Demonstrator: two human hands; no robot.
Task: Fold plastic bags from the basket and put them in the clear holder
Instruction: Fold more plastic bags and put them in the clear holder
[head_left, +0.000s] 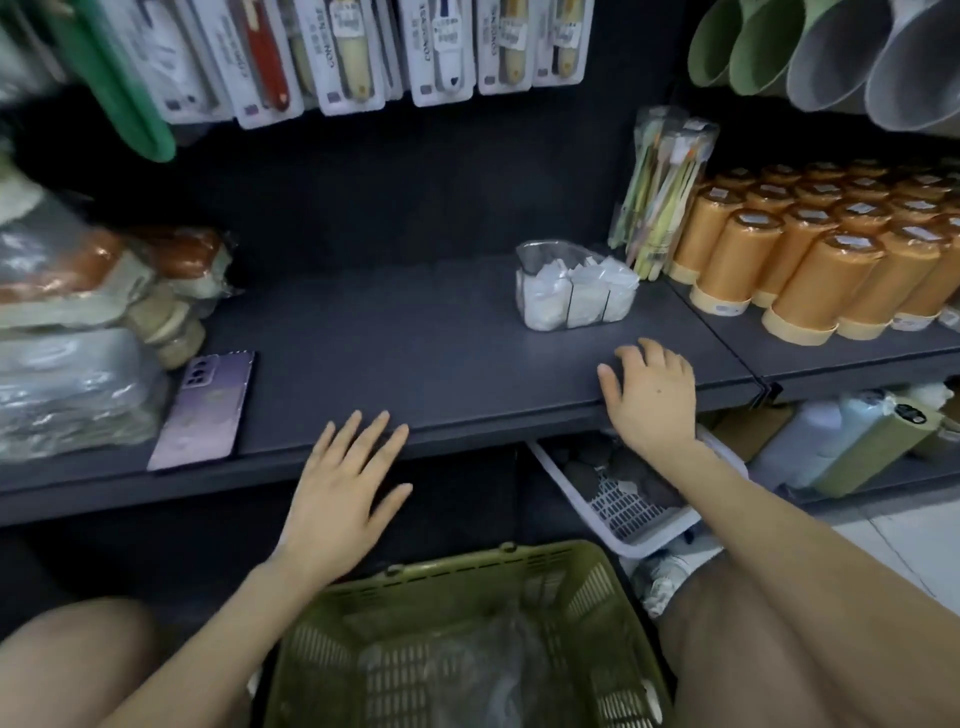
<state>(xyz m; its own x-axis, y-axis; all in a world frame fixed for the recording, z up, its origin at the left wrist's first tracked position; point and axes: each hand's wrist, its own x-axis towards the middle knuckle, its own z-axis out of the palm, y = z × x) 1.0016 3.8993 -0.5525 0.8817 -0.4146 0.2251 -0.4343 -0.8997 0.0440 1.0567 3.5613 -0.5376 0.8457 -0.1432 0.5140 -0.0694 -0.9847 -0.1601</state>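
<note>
A green slatted basket (613, 613) stands on the floor between my knees, with clear crumpled plastic bags (498, 670) lying in its bottom. On the dark shelf (395, 338) at the back right stands the clear holder (540, 262), packed with folded white bags (576, 296). My left hand (345, 488) hovers flat at the shelf's front edge, fingers straight and spread, holding nothing. My right hand (652, 395) rests on the shelf just in front of the holder, fingers relaxed and empty.
A purple phone (205, 410) lies at the shelf's left front. Wrapped goods (78, 338) are piled at the far left. Orange cups (821, 260) and a toothbrush pack (660, 192) fill the right. A white basket (623, 525) sits under the shelf.
</note>
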